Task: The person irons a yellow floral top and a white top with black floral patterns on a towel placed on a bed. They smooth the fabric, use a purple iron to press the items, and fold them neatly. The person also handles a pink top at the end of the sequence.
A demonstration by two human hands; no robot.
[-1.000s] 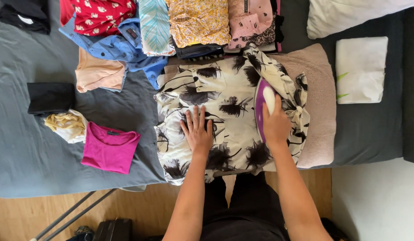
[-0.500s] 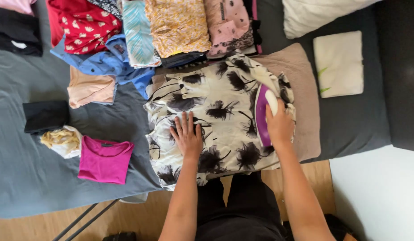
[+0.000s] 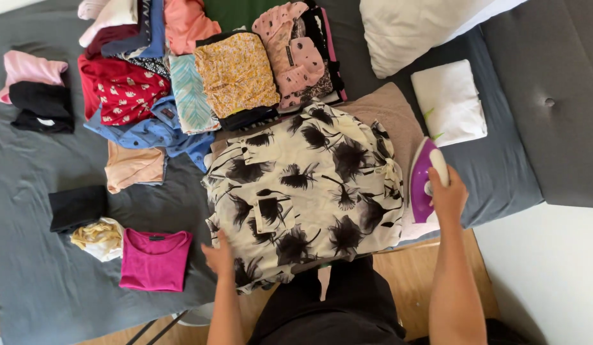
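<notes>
Right hand (image 3: 447,191) is clamped on the iron (image 3: 424,185), parked off the shirt's (image 3: 303,191) right edge. Left hand (image 3: 218,259) lies flat, fingers apart, on the near-left hem.

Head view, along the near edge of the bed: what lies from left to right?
Black folded cloth → yellow bundle → magenta top → left hand → patterned shirt → purple iron → right hand.

Surface: grey bed cover (image 3: 28,255) | centre: beige pad (image 3: 389,112) under black-and-white patterned shirt (image 3: 303,191) | left: folded magenta top (image 3: 154,259), black fold (image 3: 77,207), peach fold (image 3: 134,167) | top: heap of folded clothes (image 3: 236,70) | right: white pillow (image 3: 411,29), white folded cloth (image 3: 448,102)
</notes>
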